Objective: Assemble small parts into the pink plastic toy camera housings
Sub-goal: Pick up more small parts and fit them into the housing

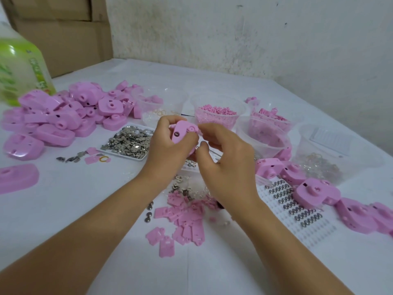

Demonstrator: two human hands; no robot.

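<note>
Pink camera housing (183, 133), we find, sits raised over the white table (85, 199), gripped in the left hand (170, 147), the right hand (225, 160) curled at its right edge, grasp not discernible.

Five clear plastic tubs (308, 141), one white tray (123, 154) of metal contacts (127, 141), one green bottle (19, 67) and one white spring board (314, 228). The left hand (168, 145) and right hand (225, 158) hold one pink housing (182, 130); heaped housings (63, 116) are beyond counting.

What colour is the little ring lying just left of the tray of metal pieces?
Yellow; the ring shows best in the head view.
</note>
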